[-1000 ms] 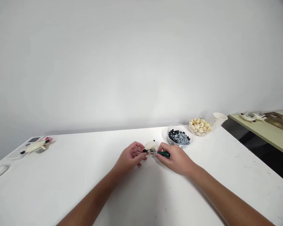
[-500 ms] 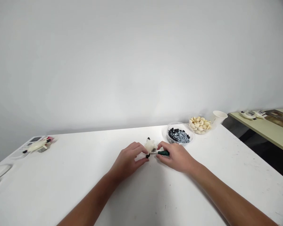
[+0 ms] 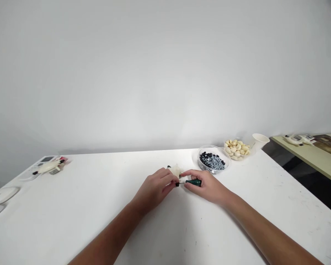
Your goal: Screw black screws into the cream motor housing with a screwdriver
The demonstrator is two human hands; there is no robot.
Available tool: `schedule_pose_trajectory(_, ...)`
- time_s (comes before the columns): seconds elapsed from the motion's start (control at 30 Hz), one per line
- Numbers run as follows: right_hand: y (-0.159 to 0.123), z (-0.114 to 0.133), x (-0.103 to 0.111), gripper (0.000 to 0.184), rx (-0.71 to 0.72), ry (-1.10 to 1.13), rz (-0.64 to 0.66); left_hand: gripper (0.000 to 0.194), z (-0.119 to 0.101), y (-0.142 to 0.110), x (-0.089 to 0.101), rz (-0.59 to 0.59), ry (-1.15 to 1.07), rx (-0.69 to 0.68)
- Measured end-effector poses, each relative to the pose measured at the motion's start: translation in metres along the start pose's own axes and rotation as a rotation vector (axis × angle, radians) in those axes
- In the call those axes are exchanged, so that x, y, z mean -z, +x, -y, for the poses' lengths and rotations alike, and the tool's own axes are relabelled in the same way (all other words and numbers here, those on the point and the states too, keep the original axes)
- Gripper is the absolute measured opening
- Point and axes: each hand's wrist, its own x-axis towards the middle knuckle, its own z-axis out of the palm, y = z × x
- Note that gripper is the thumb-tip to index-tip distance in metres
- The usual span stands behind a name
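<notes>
My left hand [image 3: 157, 187] is closed, its thumb and fingertips pinching a small black knob-like piece [image 3: 177, 184] at the near end of a whitish plastic item [image 3: 175, 170]. A second black piece [image 3: 169, 166] sits at the item's far end. Much of the item is hidden behind my left fingers. My right hand [image 3: 212, 186] is wrapped round the dark green handle of a screwdriver [image 3: 193, 182]. Its thin shaft points left, and the tip meets or lies right beside the black piece; I cannot tell which.
Right of my hands, a clear round bowl [image 3: 215, 171] holds silvery screws [image 3: 213, 162] and black parts [image 3: 205, 157]. Cream-coloured pieces [image 3: 237, 150] and a white cup [image 3: 259, 140] stand behind. A similar whitish item [image 3: 48, 167] lies far left. A greenish table [image 3: 309, 155] adjoins at right.
My left thumb and fingers have closed in on the near black piece, which were apart before. The far end of the whitish item has swung left. The view has shifted slightly.
</notes>
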Motion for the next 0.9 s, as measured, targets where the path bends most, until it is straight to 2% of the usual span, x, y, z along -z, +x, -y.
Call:
schedule_pose_trajectory(0.13,-0.003,0.004,0.004,0.031,0.016,0.041,-0.007,0.013,0.0,0.0,0.0,-0.064,0.0,0.025)
schedule_pose_trajectory(0.2,-0.004,0.006,0.006,0.029,0.025,0.078,-0.024,0.013,0.0,0.0,-0.001,-0.101,-0.078,0.071)
schedule_pose_trajectory(0.33,-0.004,0.007,0.009,0.013,0.057,0.104,-0.07,0.016,0.001,0.001,-0.004,-0.157,-0.259,0.162)
schedule_pose_trajectory(0.4,-0.004,0.008,0.01,0.011,0.058,0.103,-0.093,0.018,0.002,0.002,-0.006,-0.211,-0.365,0.244)
schedule_pose_trajectory(0.6,-0.007,0.012,0.012,0.017,0.07,0.072,-0.208,0.03,0.0,0.009,0.002,-0.359,-0.939,0.602)
schedule_pose_trajectory(0.77,-0.01,0.014,0.009,0.017,0.184,0.04,-0.288,0.019,-0.01,0.012,0.006,-0.331,-1.509,0.779)
schedule_pose_trajectory(0.83,-0.011,0.013,0.008,0.017,0.25,-0.038,-0.326,0.016,-0.013,0.011,0.002,-0.318,-1.638,0.843)
schedule_pose_trajectory(0.9,-0.011,0.012,0.007,0.016,0.291,-0.117,-0.332,0.016,-0.014,0.009,-0.004,-0.284,-1.678,0.87)
